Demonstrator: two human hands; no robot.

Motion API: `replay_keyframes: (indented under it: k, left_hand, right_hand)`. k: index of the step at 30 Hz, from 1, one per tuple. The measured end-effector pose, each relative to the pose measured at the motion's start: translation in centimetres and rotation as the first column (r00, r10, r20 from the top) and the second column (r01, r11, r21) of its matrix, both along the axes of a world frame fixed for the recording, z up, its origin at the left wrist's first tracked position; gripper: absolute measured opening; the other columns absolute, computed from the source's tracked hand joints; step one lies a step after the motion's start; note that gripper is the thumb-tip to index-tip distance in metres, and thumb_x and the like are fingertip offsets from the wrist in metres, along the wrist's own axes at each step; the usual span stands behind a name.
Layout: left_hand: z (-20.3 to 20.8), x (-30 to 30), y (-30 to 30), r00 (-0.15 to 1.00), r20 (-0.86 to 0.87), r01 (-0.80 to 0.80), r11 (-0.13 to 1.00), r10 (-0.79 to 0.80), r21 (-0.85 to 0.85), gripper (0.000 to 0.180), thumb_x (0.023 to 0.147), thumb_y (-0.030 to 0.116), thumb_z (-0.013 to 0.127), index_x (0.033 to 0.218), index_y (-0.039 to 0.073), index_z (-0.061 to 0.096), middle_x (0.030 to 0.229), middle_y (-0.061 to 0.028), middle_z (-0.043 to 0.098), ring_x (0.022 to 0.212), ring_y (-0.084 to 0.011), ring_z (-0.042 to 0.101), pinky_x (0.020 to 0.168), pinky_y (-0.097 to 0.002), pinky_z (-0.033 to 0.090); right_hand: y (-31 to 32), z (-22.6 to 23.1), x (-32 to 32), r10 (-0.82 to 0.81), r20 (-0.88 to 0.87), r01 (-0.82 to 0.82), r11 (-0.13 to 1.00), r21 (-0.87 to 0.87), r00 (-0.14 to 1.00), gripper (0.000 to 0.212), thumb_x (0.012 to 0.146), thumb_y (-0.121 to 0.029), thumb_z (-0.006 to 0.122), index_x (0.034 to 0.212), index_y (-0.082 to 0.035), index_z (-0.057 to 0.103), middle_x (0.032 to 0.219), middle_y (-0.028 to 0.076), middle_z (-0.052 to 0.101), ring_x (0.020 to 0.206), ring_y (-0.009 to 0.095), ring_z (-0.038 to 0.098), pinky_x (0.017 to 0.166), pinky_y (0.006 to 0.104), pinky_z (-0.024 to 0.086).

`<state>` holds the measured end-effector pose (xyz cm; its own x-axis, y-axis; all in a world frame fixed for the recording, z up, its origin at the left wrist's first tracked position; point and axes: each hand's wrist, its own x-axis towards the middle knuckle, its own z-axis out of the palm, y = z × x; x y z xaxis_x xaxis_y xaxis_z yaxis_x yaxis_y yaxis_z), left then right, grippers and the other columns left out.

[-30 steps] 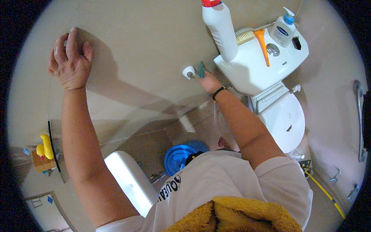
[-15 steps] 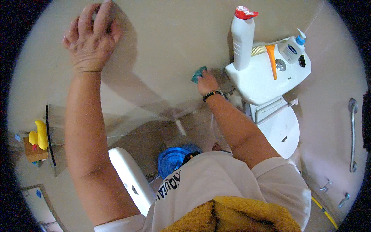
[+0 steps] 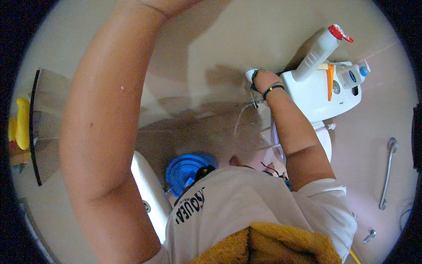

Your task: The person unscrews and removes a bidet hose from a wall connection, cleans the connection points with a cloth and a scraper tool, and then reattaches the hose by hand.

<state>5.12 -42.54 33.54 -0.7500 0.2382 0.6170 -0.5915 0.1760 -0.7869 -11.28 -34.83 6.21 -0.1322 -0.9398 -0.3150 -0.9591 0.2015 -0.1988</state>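
My right hand (image 3: 267,79) is closed round a dark green scouring pad (image 3: 253,82), close to the wall left of the toilet tank. A small white rounded thing (image 3: 250,75) shows at the pad's tip; what it is, I cannot make out. My left arm reaches far up along the wall. Only the base of my left hand (image 3: 178,5) shows at the upper edge, its fingers out of the picture. Beside my right hand, a white squeeze bottle (image 3: 317,55) with an open red cap leans on the white toilet tank (image 3: 307,103).
An orange-handled brush (image 3: 330,83) and a pump bottle (image 3: 350,77) lie on the tank. A small tap (image 3: 255,104) sits below my right hand. On the floor stands a blue bucket (image 3: 187,169). A grab bar (image 3: 387,174) is at right, a glass shelf (image 3: 46,127) at left.
My left hand has gone up and right, mostly out of the picture. My right hand, still with the scouring pad, has moved right and slightly up, to the white thing. The whole view has shifted.
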Motion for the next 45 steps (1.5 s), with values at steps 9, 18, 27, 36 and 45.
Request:
replay_keyframes:
  k: [9,18,27,36,45]
  left_hand:
    - [-0.5,0.0,1.1,0.977,-0.133,0.181,0.976,-0.165,0.119,0.021,0.064,0.022,0.05,0.084,0.016,0.045,0.093,0.0007,0.04,0.084,-0.0151,0.036,0.072,-0.0307,0.026]
    - [0.0,0.6,0.3,0.946,-0.137,0.299,0.954,-0.294,0.021,0.022,0.062,0.022,0.05,0.084,0.016,0.046,0.092,0.0012,0.041,0.083,-0.0149,0.037,0.072,-0.0305,0.027]
    - [0.2,0.0,0.3,0.976,-0.1,0.187,0.98,-0.193,-0.062,0.026,0.061,0.022,0.051,0.086,0.017,0.048,0.094,0.0016,0.042,0.084,-0.015,0.036,0.072,-0.0315,0.027]
    - [0.6,1.0,-0.2,0.992,-0.03,0.121,0.983,-0.126,-0.14,0.029,0.061,0.022,0.052,0.09,0.019,0.048,0.096,0.0017,0.042,0.087,-0.016,0.037,0.074,-0.0319,0.027]
    - [-0.3,0.6,2.7,0.986,0.002,-0.163,0.973,0.165,0.165,0.034,0.064,0.022,0.05,0.097,0.021,0.045,0.097,-0.0004,0.039,0.088,-0.0185,0.036,0.075,-0.0323,0.027]
  right_hand:
    - [-3.3,-6.3,-1.2,0.102,-0.108,-0.083,0.982,0.168,0.989,0.029,0.074,-0.023,0.043,0.09,-0.003,0.058,0.095,0.017,0.054,0.086,0.029,0.054,0.076,0.0353,0.042]
    - [0.3,0.4,0.8,0.139,-0.119,-0.127,0.987,0.101,0.983,0.022,0.074,-0.015,0.043,0.085,-0.003,0.058,0.092,0.016,0.056,0.086,0.029,0.054,0.073,0.0378,0.043]
    - [0.2,-4.2,-1.3,0.005,0.006,-0.005,0.998,-0.058,1.0,0.03,0.076,-0.024,0.04,0.078,-0.001,0.059,0.082,0.019,0.057,0.08,0.032,0.054,0.072,0.0391,0.042]
    - [-1.0,-1.1,-1.6,0.34,-0.042,-0.341,0.939,-0.032,0.94,0.02,0.071,-0.016,0.046,0.079,-0.001,0.057,0.082,0.019,0.056,0.075,0.032,0.055,0.068,0.0395,0.044]
    - [0.8,-2.9,-2.9,0.202,0.04,-0.195,0.97,-0.142,0.979,0.02,0.073,-0.019,0.046,0.084,-0.003,0.053,0.08,0.02,0.056,0.076,0.033,0.055,0.067,0.0412,0.043]
